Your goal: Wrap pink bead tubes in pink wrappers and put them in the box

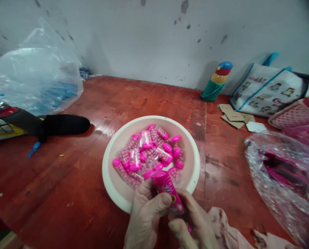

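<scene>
On the red wooden surface (66,186), a cream bowl (113,193) is seen already piled with pink candy tubes (146,152). One more pink tube (167,190), not yet added, is clamped between left hand (146,218) and right hand (196,224) fingers.

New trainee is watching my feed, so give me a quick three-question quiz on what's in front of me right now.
1. True or false: the white bowl is empty.
2. What do the left hand and right hand hold together?
A. a pink tube
B. a blue spoon
C. a card
3. On which side of the bowl does the black umbrella lie?

Key:
1. False; it holds pink capsule packets.
2. A.
3. Its left, on the red table.
</scene>
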A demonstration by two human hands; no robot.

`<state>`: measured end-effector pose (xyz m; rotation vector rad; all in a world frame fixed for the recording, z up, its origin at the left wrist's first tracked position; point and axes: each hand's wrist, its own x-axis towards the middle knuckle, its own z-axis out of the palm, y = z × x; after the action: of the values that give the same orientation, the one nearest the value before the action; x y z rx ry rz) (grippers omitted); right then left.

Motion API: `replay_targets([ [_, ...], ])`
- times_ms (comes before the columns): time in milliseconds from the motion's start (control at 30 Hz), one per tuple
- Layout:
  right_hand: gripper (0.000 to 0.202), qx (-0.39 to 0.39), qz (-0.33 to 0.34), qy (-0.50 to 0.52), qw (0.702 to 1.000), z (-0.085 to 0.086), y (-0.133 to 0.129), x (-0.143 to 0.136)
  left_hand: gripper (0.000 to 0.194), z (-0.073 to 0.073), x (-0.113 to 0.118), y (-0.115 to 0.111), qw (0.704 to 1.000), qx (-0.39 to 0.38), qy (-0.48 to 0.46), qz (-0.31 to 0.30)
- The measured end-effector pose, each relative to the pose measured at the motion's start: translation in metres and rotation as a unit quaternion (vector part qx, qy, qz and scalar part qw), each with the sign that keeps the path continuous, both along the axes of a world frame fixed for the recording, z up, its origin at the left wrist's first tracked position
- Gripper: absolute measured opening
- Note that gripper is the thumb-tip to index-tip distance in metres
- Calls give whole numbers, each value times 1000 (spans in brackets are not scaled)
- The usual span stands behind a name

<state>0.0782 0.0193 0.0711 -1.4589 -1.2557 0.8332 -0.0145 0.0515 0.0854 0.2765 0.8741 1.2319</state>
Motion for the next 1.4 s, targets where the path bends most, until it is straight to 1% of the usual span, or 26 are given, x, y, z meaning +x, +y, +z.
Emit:
replay_targets([
  [100,29,-19,15,6,1000,-3,3,-3,16,-2,-1,1,1000,17,15,2],
  [133,28,-23,23,5,999,-4,3,-4,16,-3,-2,2,1000,22,9,2],
  [267,32,-9,31,12,999,-3,4,-5,18,-6,-6,6,998,40,-34,-27],
  [400,31,7,0,2,1000,-2,2,-7,18,-8,-6,7,997,33,-43,-49],
  [500,31,-4,-9,-24,1000,-2,3,-7,22,-11,-4,5,999,24,-35,-29],
  [600,30,-32,28,-66,997,-1,6,-4,30,-12,-4,4,999,21,-23,7],
  [700,29,-23,49,-79,995,2,6,-2,29,-9,-6,5,1000,10,-17,-9],
  [800,21,-24,29,-58,998,3,5,-3,21,-6,-8,5,1000,-11,-21,-2],
  [933,25,-41,-7,-28,999,1,4,-8,19,-6,-5,3,998,-29,-27,38],
  [1033,24,-32,-28,-19,999,1,6,-11,16,-7,-5,4,998,-22,-45,42],
  [1133,15,-21,-21,-23,999,4,11,-8,16,-7,-7,5,998,-15,-51,32],
  [1233,8,-17,9,-23,1000,8,14,-1,19,-7,-9,6,999,-2,-18,31],
  [1300,9,-34,18,2,999,9,15,2,14,-7,-9,6,999,5,15,35],
  [1400,11,-60,7,71,996,9,14,4,10,-7,-7,5,997,26,50,52],
])
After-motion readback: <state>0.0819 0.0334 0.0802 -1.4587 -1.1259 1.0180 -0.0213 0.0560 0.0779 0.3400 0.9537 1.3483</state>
